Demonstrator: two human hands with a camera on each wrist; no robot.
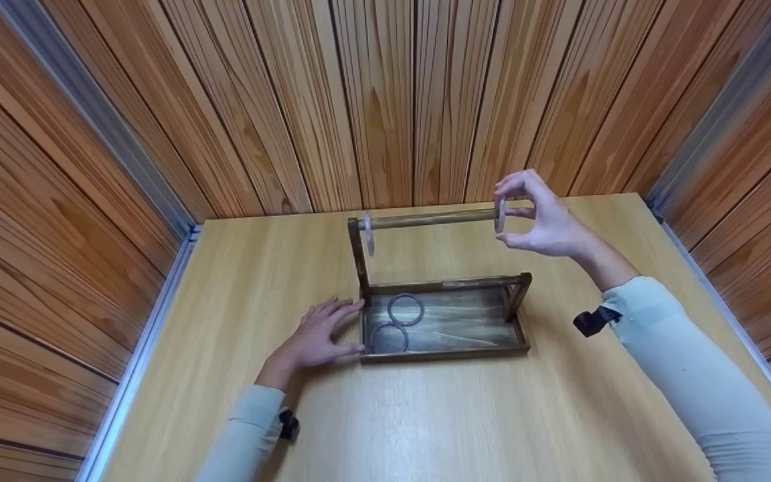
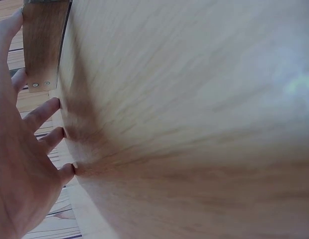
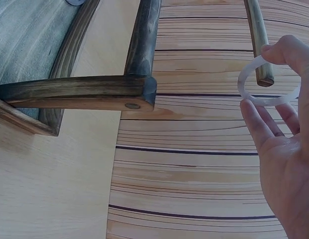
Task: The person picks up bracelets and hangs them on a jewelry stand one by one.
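A dark wooden bangle stand has a low tray [image 1: 466, 321] and a raised rod [image 1: 432, 219] on a left post. My right hand [image 1: 541, 217] pinches a pale bangle [image 1: 500, 215] between thumb and fingers at the rod's free right end. In the right wrist view, the rod tip shows inside the opening of the bangle [image 3: 242, 82]. One pale bangle [image 1: 369, 241] hangs on the rod near the post. Two more bangles [image 1: 405, 294] lie at the tray's left side. My left hand [image 1: 318, 336] touches the tray's left end, fingers spread and fairly straight.
The stand sits on a light wooden table [image 1: 425, 415]. A lower bar [image 1: 452, 282] on a short right post runs along the tray's back. Plank-patterned walls [image 1: 392, 100] enclose the table at the back and both sides.
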